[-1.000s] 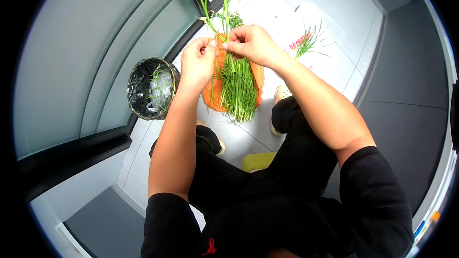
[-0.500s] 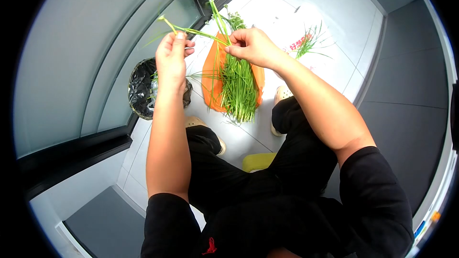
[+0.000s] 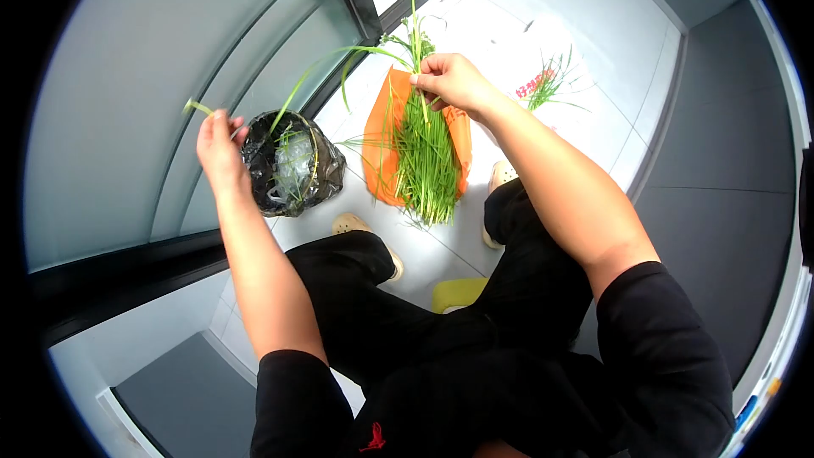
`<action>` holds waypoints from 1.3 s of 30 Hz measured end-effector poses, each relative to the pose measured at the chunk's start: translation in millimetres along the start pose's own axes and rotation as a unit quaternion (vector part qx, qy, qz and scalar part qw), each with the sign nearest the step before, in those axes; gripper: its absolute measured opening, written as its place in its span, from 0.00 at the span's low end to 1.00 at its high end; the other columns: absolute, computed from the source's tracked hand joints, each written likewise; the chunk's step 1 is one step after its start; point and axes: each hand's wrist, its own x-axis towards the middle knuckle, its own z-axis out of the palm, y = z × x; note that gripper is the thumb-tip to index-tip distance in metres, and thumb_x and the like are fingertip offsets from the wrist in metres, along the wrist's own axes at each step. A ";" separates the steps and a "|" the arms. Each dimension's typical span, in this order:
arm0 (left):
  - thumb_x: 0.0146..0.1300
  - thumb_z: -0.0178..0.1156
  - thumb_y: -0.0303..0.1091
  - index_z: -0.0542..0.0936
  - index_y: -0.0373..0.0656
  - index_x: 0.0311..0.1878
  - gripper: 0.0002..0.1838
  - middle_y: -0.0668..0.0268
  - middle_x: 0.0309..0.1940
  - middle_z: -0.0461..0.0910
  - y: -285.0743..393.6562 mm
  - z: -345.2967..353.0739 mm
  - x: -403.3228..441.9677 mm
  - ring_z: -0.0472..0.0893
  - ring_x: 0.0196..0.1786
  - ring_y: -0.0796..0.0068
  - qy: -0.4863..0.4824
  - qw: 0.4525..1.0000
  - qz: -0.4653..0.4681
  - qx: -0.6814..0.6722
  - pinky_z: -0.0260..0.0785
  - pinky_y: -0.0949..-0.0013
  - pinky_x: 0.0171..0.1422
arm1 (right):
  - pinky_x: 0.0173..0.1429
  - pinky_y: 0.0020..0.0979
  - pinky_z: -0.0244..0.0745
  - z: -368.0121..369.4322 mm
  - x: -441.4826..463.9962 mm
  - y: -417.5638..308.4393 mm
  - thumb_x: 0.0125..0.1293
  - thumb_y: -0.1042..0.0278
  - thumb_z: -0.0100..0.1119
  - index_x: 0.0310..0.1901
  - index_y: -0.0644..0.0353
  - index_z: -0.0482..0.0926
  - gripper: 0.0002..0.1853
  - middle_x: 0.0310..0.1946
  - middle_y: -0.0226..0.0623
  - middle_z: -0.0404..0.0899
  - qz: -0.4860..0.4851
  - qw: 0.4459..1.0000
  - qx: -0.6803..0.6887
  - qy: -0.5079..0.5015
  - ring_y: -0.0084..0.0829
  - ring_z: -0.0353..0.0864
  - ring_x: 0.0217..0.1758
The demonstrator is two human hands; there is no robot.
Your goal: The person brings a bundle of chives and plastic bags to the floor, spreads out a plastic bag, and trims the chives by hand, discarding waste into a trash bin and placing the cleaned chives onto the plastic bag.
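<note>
My right hand (image 3: 452,85) pinches a few green garlic chives, whose long blades rise above it and arch over to the left. Below it a thick bunch of garlic chives (image 3: 426,161) lies on an orange plastic bag (image 3: 381,153). Off to the left, my left hand (image 3: 223,150) is closed on a chive scrap (image 3: 198,108), its pale yellowish end sticking out past the thumb. That hand is at the rim of a trash bin (image 3: 322,171) lined with a black bag. Inside the bin are clear plastic and some green bits.
A white plastic bag with red print (image 3: 536,85) lies at the right with a small pile of chives (image 3: 549,87) on it. A frosted glass door (image 3: 127,119) stands left, a dark grey panel (image 3: 721,161) right. Between my legs is a yellow-green stool (image 3: 459,293).
My left hand has moved left and down, away from my right hand, carrying the chive scrap to the bin. My right hand has shifted slightly right and still holds its chives.
</note>
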 end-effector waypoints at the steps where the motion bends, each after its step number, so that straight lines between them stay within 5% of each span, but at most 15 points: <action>1: 0.63 0.52 0.36 0.74 0.38 0.34 0.10 0.69 0.26 0.74 -1.3 -9.7 3.5 0.75 0.31 0.81 0.027 1.000 -0.007 -0.004 0.69 0.79 0.33 | 0.25 0.22 0.72 -0.7 0.4 0.4 0.59 0.66 0.58 0.23 0.61 0.73 0.11 0.20 0.29 0.74 -0.001 1.000 0.001 0.001 0.19 0.74 0.23; 5: 0.61 0.54 0.38 0.76 0.38 0.31 0.12 0.66 0.20 0.75 -70.8 -59.2 43.4 0.76 0.27 0.75 0.065 0.968 -0.048 0.237 0.67 0.72 0.33 | 0.25 0.22 0.72 0.2 -1.5 0.5 0.59 0.66 0.57 0.25 0.61 0.74 0.09 0.21 0.28 0.74 0.024 1.000 0.017 0.003 0.19 0.74 0.23; 7: 0.57 0.57 0.45 0.78 0.36 0.40 0.18 0.57 0.31 0.80 -115.9 -80.1 47.7 0.79 0.36 0.64 0.034 0.892 -0.013 0.451 0.70 0.64 0.41 | 0.25 0.22 0.72 2.2 -1.5 -0.9 0.59 0.66 0.57 0.26 0.60 0.74 0.09 0.21 0.28 0.74 0.026 0.999 0.021 -0.002 0.19 0.73 0.22; 9: 0.54 0.57 0.52 0.77 0.39 0.48 0.26 0.52 0.41 0.79 -120.4 -69.1 30.8 0.78 0.46 0.56 -0.051 0.721 -0.118 0.680 0.68 0.57 0.51 | 0.25 0.21 0.72 3.4 -2.3 -0.7 0.60 0.66 0.56 0.27 0.60 0.75 0.08 0.22 0.28 0.74 0.037 0.998 0.054 -0.001 0.18 0.73 0.22; 11: 0.53 0.55 0.56 0.76 0.42 0.50 0.29 0.54 0.46 0.77 -108.1 -50.1 9.8 0.75 0.52 0.55 -0.024 0.698 -0.152 0.699 0.65 0.56 0.56 | 0.25 0.20 0.72 2.0 -2.8 -2.2 0.61 0.66 0.56 0.28 0.60 0.75 0.08 0.22 0.29 0.75 0.043 0.997 0.070 -0.003 0.18 0.73 0.22; 14: 0.59 0.48 0.45 0.80 0.46 0.43 0.18 0.52 0.45 0.76 -88.2 -16.0 6.5 0.75 0.49 0.53 -0.115 0.759 0.001 0.641 0.66 0.57 0.54 | 0.26 0.19 0.73 0.6 -0.9 -2.6 0.61 0.67 0.55 0.29 0.60 0.75 0.08 0.23 0.29 0.75 0.052 0.993 0.109 -0.014 0.17 0.74 0.23; 15: 0.57 0.49 0.37 0.80 0.45 0.43 0.15 0.53 0.41 0.78 -102.3 -5.1 11.3 0.77 0.46 0.55 -0.136 0.835 0.090 0.525 0.67 0.60 0.52 | 0.26 0.18 0.73 0.9 0.2 -2.2 0.62 0.67 0.55 0.29 0.61 0.75 0.07 0.23 0.30 0.76 0.053 0.990 0.131 -0.021 0.17 0.74 0.23; 16: 0.55 0.49 0.25 0.77 0.40 0.47 0.16 0.60 0.37 0.80 -103.9 17.3 6.7 0.79 0.40 0.69 -0.171 0.878 0.103 0.434 0.70 0.68 0.45 | 0.26 0.18 0.73 2.0 -0.5 -3.4 0.62 0.67 0.55 0.29 0.61 0.75 0.07 0.23 0.30 0.76 0.054 0.989 0.134 -0.020 0.17 0.74 0.23; 18: 0.55 0.47 0.22 0.73 0.33 0.50 0.18 0.60 0.36 0.79 -62.8 71.9 -30.5 0.78 0.37 0.76 -0.276 0.929 0.009 0.247 0.70 0.75 0.42 | 0.27 0.18 0.74 3.8 -2.3 -8.2 0.61 0.66 0.55 0.31 0.61 0.75 0.07 0.25 0.31 0.76 0.049 0.984 0.171 -0.034 0.18 0.75 0.23; 21: 0.63 0.49 0.41 0.76 0.36 0.43 0.16 0.64 0.31 0.79 -13.7 127.2 -73.8 0.78 0.31 0.79 -0.407 0.889 -0.178 0.114 0.67 0.78 0.34 | 0.29 0.18 0.74 2.4 -1.3 -8.5 0.62 0.63 0.56 0.32 0.59 0.75 0.08 0.26 0.28 0.76 0.038 0.974 0.221 -0.036 0.17 0.75 0.25; 24: 0.64 0.51 0.44 0.76 0.38 0.35 0.16 0.68 0.24 0.77 -26.8 160.7 -93.2 0.76 0.25 0.82 -0.456 0.872 -0.128 0.127 0.66 0.80 0.29 | 0.28 0.18 0.74 -8.7 -5.8 -11.7 0.60 0.64 0.57 0.33 0.60 0.75 0.08 0.26 0.30 0.75 0.023 0.978 0.208 0.006 0.19 0.75 0.24; 27: 0.64 0.51 0.38 0.75 0.35 0.27 0.15 0.69 0.14 0.71 -27.4 194.7 -104.8 0.71 0.17 0.81 -0.385 0.908 -0.069 0.149 0.65 0.76 0.24 | 0.27 0.19 0.74 -44.3 -3.8 -9.3 0.60 0.66 0.58 0.34 0.62 0.75 0.08 0.26 0.32 0.76 0.030 0.976 0.205 0.063 0.20 0.76 0.25; 33: 0.65 0.49 0.36 0.75 0.37 0.30 0.13 0.71 0.15 0.70 -59.5 260.1 -108.2 0.69 0.18 0.83 -0.454 0.879 0.003 0.144 0.61 0.78 0.23 | 0.32 0.24 0.76 -161.7 11.1 -6.1 0.59 0.67 0.58 0.34 0.62 0.74 0.08 0.28 0.32 0.76 -0.040 0.958 0.151 0.241 0.24 0.77 0.29; 39: 0.62 0.51 0.31 0.76 0.37 0.40 0.08 0.70 0.26 0.76 -154.6 283.1 -85.3 0.73 0.25 0.86 -0.406 0.896 -0.089 0.158 0.63 0.82 0.25 | 0.37 0.29 0.75 -229.1 38.4 105.0 0.61 0.66 0.56 0.31 0.61 0.75 0.07 0.29 0.32 0.77 0.036 0.940 0.138 0.309 0.24 0.77 0.33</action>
